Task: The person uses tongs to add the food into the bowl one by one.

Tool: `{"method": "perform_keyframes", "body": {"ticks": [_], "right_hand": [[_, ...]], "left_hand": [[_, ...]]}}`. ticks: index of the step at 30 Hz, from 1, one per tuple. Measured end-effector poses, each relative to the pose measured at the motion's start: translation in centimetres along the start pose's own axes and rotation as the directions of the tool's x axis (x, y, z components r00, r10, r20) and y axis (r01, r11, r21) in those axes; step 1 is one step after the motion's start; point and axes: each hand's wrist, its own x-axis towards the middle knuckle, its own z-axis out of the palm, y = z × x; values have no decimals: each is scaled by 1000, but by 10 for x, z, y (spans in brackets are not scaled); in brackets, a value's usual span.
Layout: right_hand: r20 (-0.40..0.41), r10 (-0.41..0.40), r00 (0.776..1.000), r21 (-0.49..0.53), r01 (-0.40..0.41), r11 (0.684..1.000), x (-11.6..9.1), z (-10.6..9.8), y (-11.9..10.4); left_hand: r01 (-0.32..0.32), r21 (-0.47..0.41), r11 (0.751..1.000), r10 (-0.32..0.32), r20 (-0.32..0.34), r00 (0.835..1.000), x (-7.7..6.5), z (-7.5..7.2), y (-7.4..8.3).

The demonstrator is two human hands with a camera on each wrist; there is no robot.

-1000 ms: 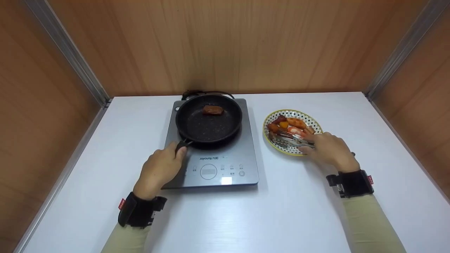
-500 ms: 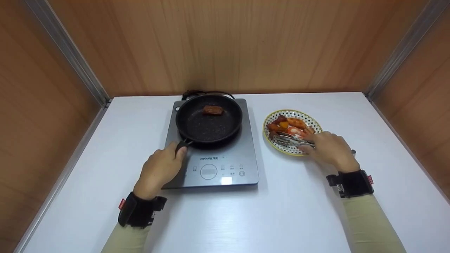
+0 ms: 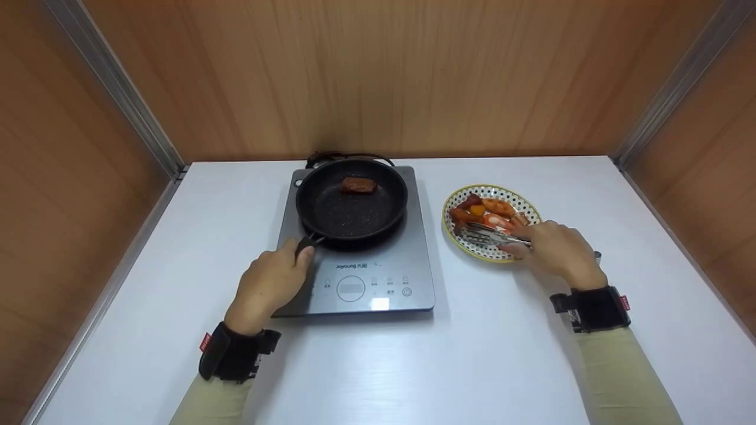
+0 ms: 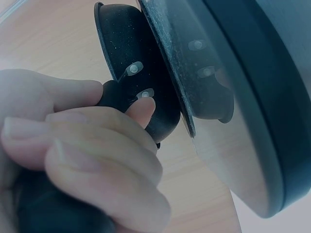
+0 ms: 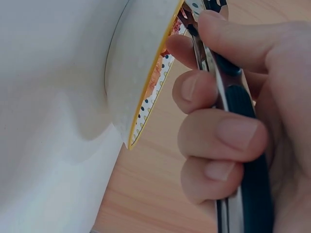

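Note:
My left hand [image 3: 269, 283] grips the black handle [image 3: 305, 248] of a frying pan [image 3: 342, 215] on an induction cooker [image 3: 366, 283]. A browned piece of meat [image 3: 358, 185] lies in the far part of the pan. My right hand [image 3: 558, 254] holds metal tongs [image 3: 489, 235] with dark grips [image 5: 245, 121], fingers curled round both arms. The tongs' heads are low over the near left of a dotted, yellow-rimmed plate [image 3: 490, 257], beside a small brown food piece [image 3: 459, 228]. A shrimp-like orange piece [image 3: 497, 222] and a grilled sausage-like piece [image 3: 498, 206] also lie there.
A white table [image 3: 384, 366] carries the cooker and plate. Behind the cooker lies a black cable [image 3: 319, 158]. A wooden wall [image 3: 384, 77] rises at the table's back, with more wood panels [image 3: 71, 206] at the sides.
The tongs have turned slightly in my right hand, and their arms have come closer together over the plate. The left hand, pan and meat in it stay in place.

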Motion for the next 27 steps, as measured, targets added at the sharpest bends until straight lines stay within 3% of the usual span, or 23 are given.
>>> {"method": "perform_keyframes", "body": {"ticks": [18,27], "right_hand": [[6,36,999,9,-36,999,-9,-12,-2],[-43,-68,997,-59,65,996,-10,-54,-7]], "left_hand": [[-1,-10,1000,1,13,1000,2,2,1],[-6,-10,1000,6,-10,1000,1,2,-1]]}}
